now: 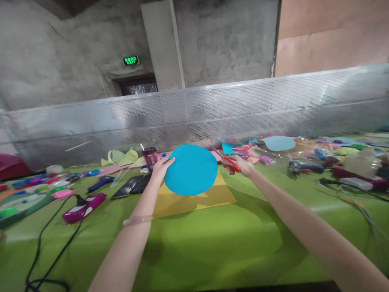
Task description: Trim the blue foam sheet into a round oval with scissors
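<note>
My left hand pinches the left edge of a round blue paper disc and holds it upright above the green table. My right hand grips red-handled scissors whose blades point at the disc's upper right edge. A yellow sheet lies flat on the table under the disc.
A purple bottle, black phones, a magenta glue gun with black cable and coloured craft scraps lie left. More paper, a pale blue disc and tools crowd the right. A perforated metal barrier runs behind the table.
</note>
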A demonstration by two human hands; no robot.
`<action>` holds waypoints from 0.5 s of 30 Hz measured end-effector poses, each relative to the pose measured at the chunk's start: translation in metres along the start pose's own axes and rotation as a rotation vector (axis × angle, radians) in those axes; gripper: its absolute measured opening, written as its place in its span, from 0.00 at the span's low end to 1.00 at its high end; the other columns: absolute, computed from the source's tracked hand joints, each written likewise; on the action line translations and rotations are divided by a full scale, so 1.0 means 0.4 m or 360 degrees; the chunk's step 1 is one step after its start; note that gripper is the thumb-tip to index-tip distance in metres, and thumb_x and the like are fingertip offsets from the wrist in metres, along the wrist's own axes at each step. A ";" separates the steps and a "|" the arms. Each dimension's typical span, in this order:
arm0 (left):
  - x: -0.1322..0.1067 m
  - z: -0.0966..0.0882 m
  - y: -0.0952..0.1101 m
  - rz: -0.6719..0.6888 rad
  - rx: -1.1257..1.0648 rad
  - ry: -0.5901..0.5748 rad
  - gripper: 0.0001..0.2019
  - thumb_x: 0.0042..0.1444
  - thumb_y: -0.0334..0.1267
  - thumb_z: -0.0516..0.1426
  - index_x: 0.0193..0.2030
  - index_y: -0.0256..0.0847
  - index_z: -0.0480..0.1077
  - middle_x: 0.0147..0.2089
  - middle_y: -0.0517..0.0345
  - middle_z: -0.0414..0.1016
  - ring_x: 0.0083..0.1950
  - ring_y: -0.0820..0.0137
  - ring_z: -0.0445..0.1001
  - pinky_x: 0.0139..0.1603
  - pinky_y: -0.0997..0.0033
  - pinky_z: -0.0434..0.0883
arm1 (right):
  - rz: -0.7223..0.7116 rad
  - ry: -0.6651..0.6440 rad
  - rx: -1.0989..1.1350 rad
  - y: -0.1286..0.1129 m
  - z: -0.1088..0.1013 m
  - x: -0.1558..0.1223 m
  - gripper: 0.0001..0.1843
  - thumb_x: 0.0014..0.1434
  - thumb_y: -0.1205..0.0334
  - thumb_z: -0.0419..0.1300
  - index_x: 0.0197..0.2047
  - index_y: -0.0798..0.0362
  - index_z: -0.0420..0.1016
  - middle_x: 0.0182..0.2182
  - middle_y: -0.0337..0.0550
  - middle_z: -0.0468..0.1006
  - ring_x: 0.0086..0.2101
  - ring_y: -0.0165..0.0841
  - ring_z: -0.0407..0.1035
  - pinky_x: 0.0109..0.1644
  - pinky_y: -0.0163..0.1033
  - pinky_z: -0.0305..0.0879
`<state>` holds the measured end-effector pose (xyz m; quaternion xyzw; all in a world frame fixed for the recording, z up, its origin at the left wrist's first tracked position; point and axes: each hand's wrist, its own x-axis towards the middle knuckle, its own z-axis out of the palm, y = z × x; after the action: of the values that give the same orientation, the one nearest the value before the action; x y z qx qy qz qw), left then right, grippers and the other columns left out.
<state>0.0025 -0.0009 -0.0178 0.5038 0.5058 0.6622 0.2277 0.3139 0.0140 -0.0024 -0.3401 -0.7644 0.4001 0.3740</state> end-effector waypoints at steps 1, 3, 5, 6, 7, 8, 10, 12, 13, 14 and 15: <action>-0.001 0.001 0.001 0.0001 0.0007 -0.0013 0.16 0.37 0.45 0.63 0.34 0.42 0.75 0.35 0.55 0.77 0.43 0.60 0.72 0.48 0.60 0.66 | -0.0002 -0.0018 -0.0030 -0.004 0.002 -0.003 0.21 0.50 0.44 0.56 0.24 0.56 0.65 0.15 0.35 0.62 0.15 0.23 0.57 0.19 0.32 0.58; -0.005 0.004 0.004 -0.0004 0.0012 -0.0030 0.15 0.37 0.45 0.63 0.34 0.42 0.75 0.35 0.55 0.77 0.43 0.59 0.72 0.48 0.59 0.66 | 0.0040 -0.0030 -0.0087 -0.014 0.009 -0.007 0.21 0.49 0.44 0.57 0.24 0.56 0.64 0.15 0.34 0.62 0.15 0.23 0.57 0.19 0.32 0.58; -0.008 0.007 0.006 -0.0010 0.0010 -0.0038 0.16 0.37 0.45 0.63 0.34 0.42 0.75 0.36 0.54 0.77 0.43 0.59 0.72 0.48 0.59 0.66 | 0.0091 -0.0027 -0.0116 -0.023 0.017 -0.010 0.21 0.48 0.44 0.57 0.24 0.56 0.64 0.16 0.35 0.62 0.16 0.23 0.57 0.19 0.32 0.58; -0.009 0.008 0.006 -0.0014 0.0009 -0.0043 0.16 0.37 0.45 0.63 0.34 0.41 0.75 0.37 0.54 0.77 0.43 0.59 0.72 0.48 0.59 0.66 | 0.0102 -0.0033 -0.0116 -0.027 0.021 -0.011 0.22 0.48 0.43 0.57 0.24 0.56 0.63 0.16 0.35 0.62 0.15 0.23 0.57 0.19 0.32 0.57; -0.010 0.008 0.006 -0.0017 0.0009 -0.0051 0.16 0.37 0.45 0.63 0.35 0.41 0.75 0.37 0.54 0.77 0.43 0.59 0.72 0.48 0.59 0.66 | 0.0101 -0.0044 -0.0110 -0.030 0.024 -0.012 0.22 0.48 0.43 0.57 0.23 0.56 0.62 0.16 0.35 0.62 0.15 0.23 0.57 0.19 0.32 0.56; -0.010 0.008 0.006 -0.0021 0.0011 -0.0059 0.16 0.38 0.45 0.63 0.35 0.42 0.75 0.37 0.53 0.77 0.43 0.59 0.72 0.48 0.59 0.66 | 0.0094 -0.0058 -0.0101 -0.032 0.026 -0.012 0.22 0.47 0.43 0.57 0.22 0.55 0.62 0.16 0.34 0.62 0.15 0.23 0.56 0.19 0.32 0.56; -0.010 0.008 0.005 -0.0030 0.0018 -0.0077 0.16 0.38 0.45 0.63 0.35 0.41 0.75 0.37 0.53 0.77 0.43 0.59 0.72 0.47 0.59 0.66 | 0.0075 -0.0081 -0.0080 -0.034 0.028 -0.012 0.22 0.47 0.43 0.57 0.21 0.55 0.60 0.16 0.34 0.61 0.15 0.22 0.55 0.18 0.32 0.54; -0.010 0.007 0.004 -0.0027 0.0028 -0.0076 0.16 0.38 0.46 0.63 0.35 0.42 0.75 0.37 0.53 0.77 0.43 0.59 0.72 0.47 0.59 0.66 | 0.0069 -0.0091 -0.0069 -0.035 0.028 -0.012 0.22 0.47 0.43 0.57 0.21 0.55 0.60 0.17 0.34 0.61 0.15 0.22 0.55 0.18 0.32 0.53; -0.010 0.007 0.004 -0.0021 0.0033 -0.0070 0.16 0.38 0.46 0.63 0.35 0.42 0.75 0.37 0.53 0.77 0.43 0.59 0.72 0.47 0.59 0.66 | 0.0071 -0.0093 -0.0071 -0.035 0.028 -0.013 0.22 0.47 0.43 0.57 0.21 0.55 0.60 0.17 0.34 0.61 0.15 0.22 0.55 0.19 0.32 0.53; -0.010 0.007 0.004 -0.0014 0.0038 -0.0066 0.16 0.38 0.46 0.63 0.35 0.42 0.75 0.38 0.53 0.77 0.43 0.59 0.72 0.47 0.59 0.66 | 0.0074 -0.0094 -0.0077 -0.035 0.028 -0.013 0.22 0.47 0.43 0.57 0.21 0.55 0.60 0.17 0.34 0.61 0.15 0.22 0.55 0.19 0.32 0.54; -0.010 0.007 0.004 -0.0007 0.0043 -0.0064 0.16 0.38 0.46 0.63 0.35 0.42 0.75 0.38 0.52 0.77 0.43 0.58 0.72 0.47 0.59 0.66 | 0.0075 -0.0093 -0.0083 -0.035 0.028 -0.013 0.22 0.47 0.43 0.57 0.21 0.55 0.60 0.17 0.34 0.61 0.15 0.22 0.55 0.19 0.32 0.54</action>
<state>0.0069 -0.0038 -0.0182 0.5189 0.5111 0.6446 0.2323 0.3040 -0.0006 0.0038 -0.3559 -0.7770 0.3985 0.3329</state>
